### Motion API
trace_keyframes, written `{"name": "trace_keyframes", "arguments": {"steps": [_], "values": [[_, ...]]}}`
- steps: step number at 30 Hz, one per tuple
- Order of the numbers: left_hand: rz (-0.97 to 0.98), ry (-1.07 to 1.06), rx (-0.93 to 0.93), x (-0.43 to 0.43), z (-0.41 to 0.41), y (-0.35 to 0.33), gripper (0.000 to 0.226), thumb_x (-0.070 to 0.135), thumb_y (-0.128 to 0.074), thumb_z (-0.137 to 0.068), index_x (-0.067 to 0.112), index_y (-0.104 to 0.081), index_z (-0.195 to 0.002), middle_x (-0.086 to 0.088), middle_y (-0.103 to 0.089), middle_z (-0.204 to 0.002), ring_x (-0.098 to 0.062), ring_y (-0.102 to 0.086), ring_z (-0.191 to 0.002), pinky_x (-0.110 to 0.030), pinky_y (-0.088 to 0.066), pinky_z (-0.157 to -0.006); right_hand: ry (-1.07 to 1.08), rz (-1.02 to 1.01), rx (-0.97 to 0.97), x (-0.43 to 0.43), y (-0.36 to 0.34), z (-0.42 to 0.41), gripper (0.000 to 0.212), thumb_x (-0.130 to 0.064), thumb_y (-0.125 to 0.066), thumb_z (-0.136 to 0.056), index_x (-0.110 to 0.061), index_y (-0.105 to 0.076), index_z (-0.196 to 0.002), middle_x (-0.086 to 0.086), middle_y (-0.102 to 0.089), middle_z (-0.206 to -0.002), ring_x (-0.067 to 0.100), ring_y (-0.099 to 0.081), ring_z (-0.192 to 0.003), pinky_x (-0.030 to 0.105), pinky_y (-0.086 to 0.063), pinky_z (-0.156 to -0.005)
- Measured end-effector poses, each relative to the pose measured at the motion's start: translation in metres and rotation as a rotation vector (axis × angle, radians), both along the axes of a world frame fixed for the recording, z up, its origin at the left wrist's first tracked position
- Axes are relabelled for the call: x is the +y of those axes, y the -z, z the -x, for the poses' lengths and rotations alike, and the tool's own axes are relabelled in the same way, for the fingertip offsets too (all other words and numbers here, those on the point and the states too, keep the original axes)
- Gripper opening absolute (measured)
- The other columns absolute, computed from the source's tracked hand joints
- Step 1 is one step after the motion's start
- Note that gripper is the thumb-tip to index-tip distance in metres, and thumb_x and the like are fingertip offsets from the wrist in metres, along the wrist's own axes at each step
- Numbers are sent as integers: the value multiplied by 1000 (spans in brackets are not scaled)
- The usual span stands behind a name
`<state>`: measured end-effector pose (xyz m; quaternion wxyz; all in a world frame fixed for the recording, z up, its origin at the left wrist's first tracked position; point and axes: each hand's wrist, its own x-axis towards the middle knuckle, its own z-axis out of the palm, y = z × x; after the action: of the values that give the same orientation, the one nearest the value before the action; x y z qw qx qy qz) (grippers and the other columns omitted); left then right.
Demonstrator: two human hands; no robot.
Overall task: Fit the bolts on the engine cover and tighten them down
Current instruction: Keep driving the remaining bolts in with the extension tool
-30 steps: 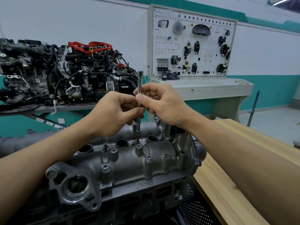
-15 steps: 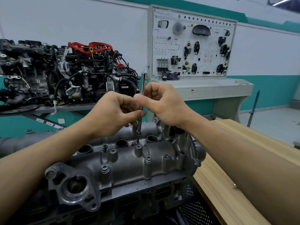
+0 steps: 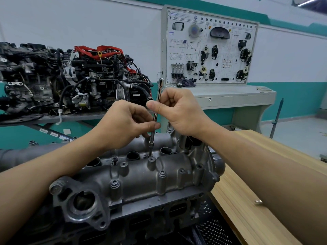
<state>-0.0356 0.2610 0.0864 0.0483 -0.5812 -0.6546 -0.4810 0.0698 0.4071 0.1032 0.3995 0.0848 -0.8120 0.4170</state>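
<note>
- Far to the left of the fingers (image 3: pixel 150 125) and well behind them, a dark assembled engine with red hoses (image 3: pixel 76 80) sits on a metal stand. It plays no part in this step.
- The left hand (image 3: pixel 123 124) pinches the lower shaft of the slim chrome extension bar (image 3: pixel 155 116) between thumb and fingertips, so its fingers are closed on the tool.
- Directly below those fingers, the bar's tip meets a raised boss on the grey cast-metal engine cover (image 3: pixel 141 181). The bolt under the tip is too small to make out.
- Below and left of the fingers, a black bolt (image 3: pixel 114 159) stands proud of its hole and is probably not yet run down. A nearer bolt (image 3: pixel 162 173) looks seated.
- The right hand (image 3: pixel 178 112) grips the bar higher up, with thumb and curled fingers clasped on the shaft.
- Risk: the bar leans slightly rightward at its top, so spinning it off-axis could cross-thread the bolt or let the bit slip out of the head.
- Risk: open round wells (image 3: pixel 132 155) lie just beside the tip, and a bolt knocked free could drop into one.
- To the right of the fingers, a pale wooden bench (image 3: pixel 238 200) runs alongside the cover.
</note>
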Motion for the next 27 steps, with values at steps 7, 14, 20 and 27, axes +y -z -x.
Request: {"name": "trace_keyframes", "arguments": {"steps": [7, 14, 20, 27], "values": [[89, 51, 100, -2, 4, 1, 8, 13, -68, -94, 6, -73, -94, -8, -76, -81, -27, -72, -74, -41, -60, -69, -53, -24, -42, -6, -6, -2, 31, -16, -65, -96, 12, -61, -85, 13, -48, -65, 15, -41, -53, 26, -35, -49], [98, 57, 16, 0, -1, 3, 11, 18, -69, -93, 8, -73, -94, -7, -76, -80, -28, -72, -74, -43, -60, -68, -60, -103, -153, 4, -17, -13, 37, -15, -59, -99, 16, -57, -80, 8, -45, -55, 15, -41, -49, 26, -35, -48], [75, -5, -37, -2, -4, 1, 22, 30, -82, -76, 10, -77, -83, -6, -74, -70, -22, -66, -60, -45, -58, -64, 78, -68, -48, -9, -13, -2, 42, -22, -74, -89, -4, -53, -57, -8, -39, -48, 6, -31, -45, 20, -28, -47], [81, 3, -58, 0, -1, 4, 6, 14, -79, -84, 9, -76, -83, -7, -75, -72, -24, -70, -62, -38, -61, -59, 215, -38, 6, -18, -7, 6, 47, -26, -76, -86, -22, -46, -51, -14, -40, -45, 3, -36, -44, 19, -32, -49]]}}
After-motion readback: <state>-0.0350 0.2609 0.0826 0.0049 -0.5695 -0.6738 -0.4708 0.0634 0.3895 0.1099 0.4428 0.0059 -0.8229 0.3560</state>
